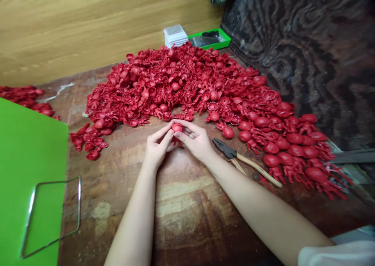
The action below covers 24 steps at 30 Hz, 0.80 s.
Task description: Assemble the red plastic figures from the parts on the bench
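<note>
Between my two hands is a small red plastic figure [177, 128] with a round head, its thin limbs hanging below. My left hand [159, 144] pinches it from the left with thumb and fingers. From the other side, my right hand [195, 140] grips the same figure, the thumb pressed on its head. Just beyond my fingertips spreads a large heap of red plastic figure parts [175, 82], many of them hollow shells. To the right of my right hand lie pliers [231, 150] with dark jaws and tan handles.
Rows of round-headed red figures [293, 150] lie at the right. A green panel with a metal handle [79, 203] stands at the left. Behind the heap are a white stack [175, 35] and a green tray [224, 41]. A dark board [307, 55] rises at the right.
</note>
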### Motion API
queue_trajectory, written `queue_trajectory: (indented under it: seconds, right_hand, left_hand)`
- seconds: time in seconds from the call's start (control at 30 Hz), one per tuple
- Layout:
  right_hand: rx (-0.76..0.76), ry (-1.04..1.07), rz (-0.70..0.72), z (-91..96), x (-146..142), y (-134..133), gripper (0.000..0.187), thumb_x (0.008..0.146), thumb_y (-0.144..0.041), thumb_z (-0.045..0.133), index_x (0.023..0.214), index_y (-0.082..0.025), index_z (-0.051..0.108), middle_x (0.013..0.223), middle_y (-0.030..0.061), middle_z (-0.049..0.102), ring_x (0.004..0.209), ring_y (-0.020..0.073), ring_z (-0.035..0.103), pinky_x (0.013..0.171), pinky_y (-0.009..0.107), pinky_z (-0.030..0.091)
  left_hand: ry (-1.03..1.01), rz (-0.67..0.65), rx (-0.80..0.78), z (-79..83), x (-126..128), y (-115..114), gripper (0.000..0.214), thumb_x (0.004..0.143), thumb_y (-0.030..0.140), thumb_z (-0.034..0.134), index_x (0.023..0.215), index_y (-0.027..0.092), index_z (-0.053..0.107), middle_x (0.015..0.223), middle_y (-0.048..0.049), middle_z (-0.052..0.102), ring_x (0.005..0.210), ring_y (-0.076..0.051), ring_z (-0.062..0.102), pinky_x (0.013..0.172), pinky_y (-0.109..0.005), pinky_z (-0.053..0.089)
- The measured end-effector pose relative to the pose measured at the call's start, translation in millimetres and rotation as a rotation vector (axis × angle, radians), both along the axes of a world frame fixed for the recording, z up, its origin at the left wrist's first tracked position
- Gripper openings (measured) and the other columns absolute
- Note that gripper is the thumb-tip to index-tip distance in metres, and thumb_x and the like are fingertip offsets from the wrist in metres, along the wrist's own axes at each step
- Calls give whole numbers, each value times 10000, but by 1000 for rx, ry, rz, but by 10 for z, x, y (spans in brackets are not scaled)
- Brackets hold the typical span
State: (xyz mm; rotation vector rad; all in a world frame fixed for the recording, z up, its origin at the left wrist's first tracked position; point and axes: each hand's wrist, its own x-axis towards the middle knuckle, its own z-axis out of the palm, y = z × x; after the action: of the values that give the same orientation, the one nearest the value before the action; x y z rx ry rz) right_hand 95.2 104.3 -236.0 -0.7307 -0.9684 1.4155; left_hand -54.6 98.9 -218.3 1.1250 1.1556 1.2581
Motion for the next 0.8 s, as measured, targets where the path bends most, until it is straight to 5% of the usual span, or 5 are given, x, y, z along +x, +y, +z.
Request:
queue_trajectory:
  seconds: [0.33, 0.5, 0.8]
  right_hand:
    - [48, -66, -63, 0, 8, -12, 504, 795, -565, 927, 1170, -250, 806, 1218, 73, 835, 1116, 236, 795, 1050, 385, 648]
    - [-9, -22, -5, -23, 36, -11, 499, 783, -546, 941, 1163, -256, 796, 1211, 65, 835, 1111, 229, 793, 1071, 402, 640]
    - [47, -52, -59, -4, 21, 32, 463, 845, -573, 883, 1169, -268, 757, 1226, 59, 824, 1138, 227, 777, 1037, 379, 645]
  left_hand:
    - [-86, -6, -147, 60, 41, -17, 608, 660, 582, 985, 1170, 274, 863, 1227, -95, 840, 965, -296, 829, 735, -382, 721]
    - [-26, -3, -62, 46, 21, -28, 559, 703, 557, 968, 1159, 250, 866, 1233, -103, 838, 1058, -313, 820, 795, -361, 708]
    - [25, -53, 125, -24, 65, 22, 509, 876, 541, 852, 1288, 246, 814, 1383, -110, 777, 1321, -321, 727, 1210, -485, 535]
